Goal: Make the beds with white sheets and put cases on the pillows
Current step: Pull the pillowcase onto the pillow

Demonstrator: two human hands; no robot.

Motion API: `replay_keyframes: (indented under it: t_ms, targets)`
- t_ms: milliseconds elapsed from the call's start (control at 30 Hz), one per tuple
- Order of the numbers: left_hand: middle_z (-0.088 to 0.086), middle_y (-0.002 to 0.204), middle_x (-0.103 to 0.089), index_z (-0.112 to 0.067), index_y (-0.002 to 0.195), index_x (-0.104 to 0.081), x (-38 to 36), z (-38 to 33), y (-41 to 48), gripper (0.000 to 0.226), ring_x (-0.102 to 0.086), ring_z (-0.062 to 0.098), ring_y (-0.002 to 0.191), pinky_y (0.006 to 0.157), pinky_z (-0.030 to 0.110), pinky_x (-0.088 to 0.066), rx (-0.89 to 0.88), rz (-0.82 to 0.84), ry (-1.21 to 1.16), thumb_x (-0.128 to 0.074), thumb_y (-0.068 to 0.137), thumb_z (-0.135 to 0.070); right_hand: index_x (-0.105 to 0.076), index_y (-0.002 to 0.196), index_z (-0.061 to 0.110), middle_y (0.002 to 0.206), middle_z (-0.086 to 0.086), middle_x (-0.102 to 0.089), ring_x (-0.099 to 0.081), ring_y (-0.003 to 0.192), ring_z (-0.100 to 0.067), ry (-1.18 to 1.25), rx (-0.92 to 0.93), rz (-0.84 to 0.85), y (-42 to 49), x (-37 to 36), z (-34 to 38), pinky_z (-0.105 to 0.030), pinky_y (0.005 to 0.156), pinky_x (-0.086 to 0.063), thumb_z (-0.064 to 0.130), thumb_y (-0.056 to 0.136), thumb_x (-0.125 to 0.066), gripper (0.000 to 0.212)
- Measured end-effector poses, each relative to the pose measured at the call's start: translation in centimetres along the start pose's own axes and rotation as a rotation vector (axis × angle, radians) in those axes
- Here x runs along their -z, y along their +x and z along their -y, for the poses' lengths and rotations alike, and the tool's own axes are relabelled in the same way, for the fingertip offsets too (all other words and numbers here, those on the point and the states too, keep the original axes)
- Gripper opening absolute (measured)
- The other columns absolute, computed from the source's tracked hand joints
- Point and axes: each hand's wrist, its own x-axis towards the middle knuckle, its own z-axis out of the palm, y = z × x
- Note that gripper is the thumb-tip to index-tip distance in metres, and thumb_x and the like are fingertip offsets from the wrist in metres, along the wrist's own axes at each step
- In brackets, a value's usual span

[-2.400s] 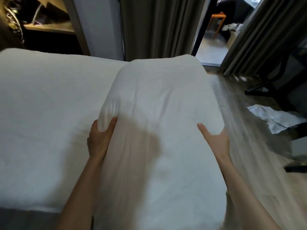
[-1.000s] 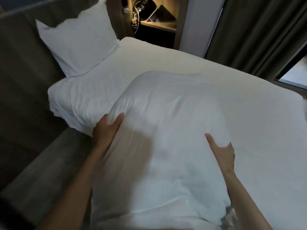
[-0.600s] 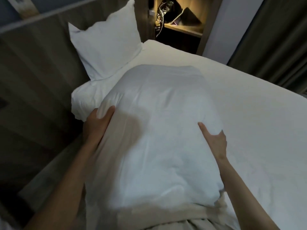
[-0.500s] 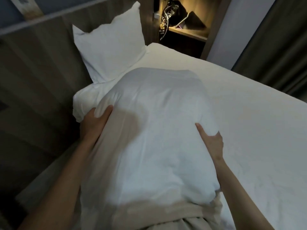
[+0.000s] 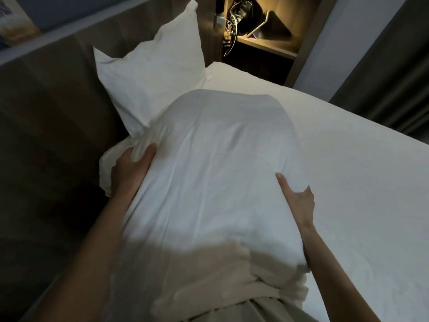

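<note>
Reference is the pillow [image 5: 209, 182] I'm holding, everything placed off that.

It runs lengthwise away from me, near end against my body, far end out over the bed [image 5: 348, 194]. The case is on. Its loose end is bunched at the near end, in shadow. Can't tell if the underside touches the bed.

Left hand [image 5: 130, 173] is on the pillow's left edge, about mid-length. Thumb lies flat on the top face, fingers [image 5: 126, 156] curl round the edge and are mostly hidden under it. Firm grip.

Right hand [image 5: 299, 205] is on the pillow's right edge, a bit nearer me than the left. Thumb stretches along the top face, fingers [image 5: 307, 194] wrap round the side, tips out of sight. Gripping too.

Right of the pillow and past its far end, the bed wears a white sheet [image 5: 267, 94], flat with few creases.

Off the pillow's far-left corner is a second pillow [image 5: 151, 82], white, cased, propped upright against the dark wall panel [image 5: 58, 112]. Its lower corner is hidden behind the pillow, so contact is unclear.

Beyond the far end is a lit shelf [image 5: 262, 45] with dark items and cables I can't identify.

Far right of the pillow is a dark curtain [image 5: 383, 77].
</note>
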Motion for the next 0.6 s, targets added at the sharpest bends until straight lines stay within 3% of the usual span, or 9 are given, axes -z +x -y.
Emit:
replay_keyframes:
  t_ms: [200, 367, 500, 600]
  targets:
    - [0.001, 0.128, -0.061, -0.027, 0.128, -0.057, 2.4, -0.5, 10.0, 0.090, -0.056, 0.024, 0.117, 0.103, 0.041, -0.044, -0.075, 0.159, 0.056, -0.047, 0.063, -0.089, -0.049, 0.133, 0.012, 0.131, -0.007, -0.058, -0.051, 0.124, -0.028, 0.061, -0.062, -0.137, -2.5, -6.7, 2.1, -0.037, 0.102, -0.038, 0.066, 0.071, -0.068, 0.084]
    - [0.001, 0.123, -0.064, -0.024, 0.123, -0.060, 5.0, -2.0, 14.8, 0.076, -0.058, 0.024, 0.114, 0.100, 0.041, -0.047, -0.191, 0.238, 0.046, -0.050, 0.072, -0.079, -0.051, 0.132, 0.012, 0.129, -0.006, -0.058, -0.052, 0.123, -0.027, 0.136, -0.098, -0.273, -6.3, -10.3, 3.7, -0.034, 0.100, -0.038, 0.064, 0.072, -0.069, 0.081]
    - [0.001, 0.121, -0.065, -0.021, 0.120, -0.063, 6.5, -3.8, 17.8, 0.062, -0.058, 0.022, 0.113, 0.098, 0.035, -0.046, -0.249, 0.250, 0.001, -0.056, 0.081, -0.069, -0.054, 0.128, 0.014, 0.125, -0.005, -0.061, -0.055, 0.119, -0.026, 0.182, -0.085, -0.352, -8.1, -11.6, 5.8, -0.039, 0.103, -0.042, 0.061, 0.072, -0.070, 0.075]
    - [-0.008, 0.104, -0.067, -0.028, 0.106, -0.068, 6.9, -5.8, 19.7, 0.051, -0.062, 0.017, 0.103, 0.094, 0.035, -0.049, -0.291, 0.268, -0.059, -0.057, 0.078, -0.069, -0.056, 0.125, 0.012, 0.122, -0.006, -0.062, -0.056, 0.116, -0.026, 0.206, -0.074, -0.395, -8.1, -11.8, 7.7, -0.039, 0.100, -0.042, 0.059, 0.073, -0.071, 0.072]
